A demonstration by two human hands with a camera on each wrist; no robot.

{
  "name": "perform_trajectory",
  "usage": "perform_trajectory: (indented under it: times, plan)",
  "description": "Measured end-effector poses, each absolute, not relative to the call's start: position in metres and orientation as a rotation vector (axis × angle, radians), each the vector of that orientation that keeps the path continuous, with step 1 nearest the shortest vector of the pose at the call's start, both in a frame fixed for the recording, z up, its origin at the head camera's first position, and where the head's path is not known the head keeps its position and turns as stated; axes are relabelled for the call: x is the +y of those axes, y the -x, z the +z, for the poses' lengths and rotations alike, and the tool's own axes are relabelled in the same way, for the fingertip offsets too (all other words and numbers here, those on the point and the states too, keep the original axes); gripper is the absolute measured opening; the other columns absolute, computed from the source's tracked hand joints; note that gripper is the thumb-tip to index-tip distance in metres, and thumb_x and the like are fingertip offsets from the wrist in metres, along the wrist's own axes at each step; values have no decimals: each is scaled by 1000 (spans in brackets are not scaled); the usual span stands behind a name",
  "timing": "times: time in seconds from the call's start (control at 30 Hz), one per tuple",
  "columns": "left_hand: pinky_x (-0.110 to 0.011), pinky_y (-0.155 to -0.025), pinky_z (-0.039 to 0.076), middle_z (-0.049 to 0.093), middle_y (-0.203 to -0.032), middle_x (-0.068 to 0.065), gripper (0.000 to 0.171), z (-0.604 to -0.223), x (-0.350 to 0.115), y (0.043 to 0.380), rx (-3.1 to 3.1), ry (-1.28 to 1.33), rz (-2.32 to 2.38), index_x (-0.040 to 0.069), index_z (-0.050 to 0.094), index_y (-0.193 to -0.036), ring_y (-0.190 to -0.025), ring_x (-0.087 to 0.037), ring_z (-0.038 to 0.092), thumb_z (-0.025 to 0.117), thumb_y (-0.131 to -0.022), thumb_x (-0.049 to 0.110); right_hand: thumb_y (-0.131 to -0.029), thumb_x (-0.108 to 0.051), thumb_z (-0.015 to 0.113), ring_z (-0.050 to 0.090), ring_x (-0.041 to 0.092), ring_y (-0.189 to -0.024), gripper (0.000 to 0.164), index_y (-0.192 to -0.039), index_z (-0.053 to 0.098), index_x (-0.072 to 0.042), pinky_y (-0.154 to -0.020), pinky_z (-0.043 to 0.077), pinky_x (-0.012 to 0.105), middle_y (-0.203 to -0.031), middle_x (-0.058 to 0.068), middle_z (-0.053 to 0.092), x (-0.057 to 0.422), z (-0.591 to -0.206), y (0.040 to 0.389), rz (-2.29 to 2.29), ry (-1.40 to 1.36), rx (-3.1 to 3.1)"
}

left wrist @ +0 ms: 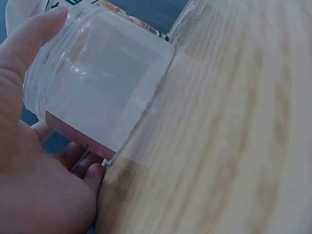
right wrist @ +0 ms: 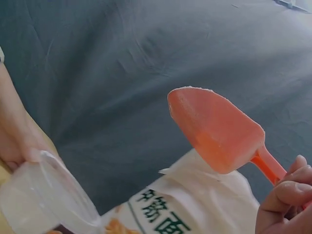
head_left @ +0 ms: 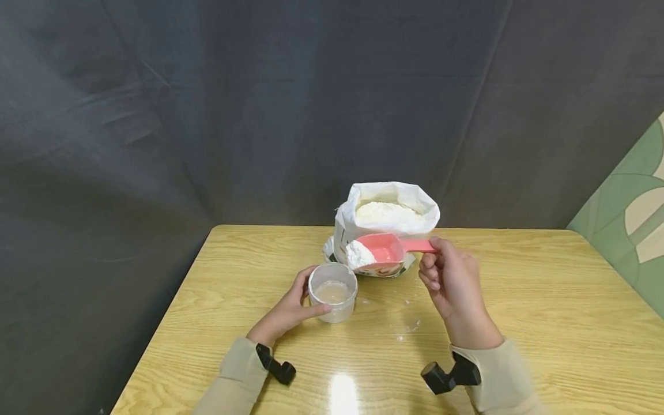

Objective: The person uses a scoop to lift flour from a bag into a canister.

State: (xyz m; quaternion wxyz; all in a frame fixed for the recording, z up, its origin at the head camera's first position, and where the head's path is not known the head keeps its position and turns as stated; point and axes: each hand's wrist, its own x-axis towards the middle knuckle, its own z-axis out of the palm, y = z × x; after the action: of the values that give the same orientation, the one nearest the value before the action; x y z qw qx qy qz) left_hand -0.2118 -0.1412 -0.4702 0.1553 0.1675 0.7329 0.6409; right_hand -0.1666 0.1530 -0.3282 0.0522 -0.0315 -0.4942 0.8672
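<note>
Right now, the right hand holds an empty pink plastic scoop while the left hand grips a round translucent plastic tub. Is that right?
Not quite: the pink plastic scoop isn't empty; the head view shows white powder heaped at its tip. The rest stands.

The white bag [right wrist: 222,200] carries large dark green Chinese characters [right wrist: 156,210] on its front. In the right wrist view, "筋" and "面" can be read in a slanting row; the one to their left is too distorted to read surely. In the left wrist view, a piece of green lettering shows at the far side of the tub [left wrist: 114,73], cut off and unreadable. In the head view, the scoop [head_left: 384,249] covers much of the bag's print.
</note>
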Motion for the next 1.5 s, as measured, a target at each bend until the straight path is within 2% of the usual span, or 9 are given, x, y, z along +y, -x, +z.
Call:
perform_trajectory:
  times: [0.27,0.83,1.0,1.23,1.5]
  plan:
    - [-55,-121,13,31,-158,-12,91,-470,-140,213,2059,-554,1852,13,21,-158,-149,-32,24,80,-89,18,-104,-5,40,38,2,-43,49,-60,62,-9,-39,27,12,-52,-4,51,139,-347,168,2657,165,-1470]
    - [-54,-122,14,28,-159,-13,91,-474,-139,213,2065,-538,1854,12,21,-158,-149,-33,23,80,-89,17,-101,-4,49,42,3,-40,41,-62,62,-7,-37,30,14,-49,-3,53,123,-371,179,2476,302,-1594]
    - [-52,-122,15,28,-160,-11,91,-472,-141,213,2083,-510,1848,13,22,-158,-150,-32,22,81,-88,19,-101,-6,52,45,4,-42,34,-69,63,-3,-39,34,15,-52,-1,54,116,-376,180,2364,302,-1722]
    - [-50,-122,17,26,-162,-9,92,-470,-141,211,2105,-486,1835,15,22,-158,-150,-30,22,81,-88,21,-101,-10,55,47,5,-45,25,-87,64,9,-41,37,16,-56,0,57,107,-383,179,2215,292,-1925]
    - [-50,-122,17,27,-162,-8,92,-470,-141,210,2098,-500,1840,15,22,-158,-150,-30,24,82,-87,21,-101,-5,55,49,5,-46,20,-91,63,9,-43,41,15,-57,-1,60,98,-392,178,2165,213,-2006]
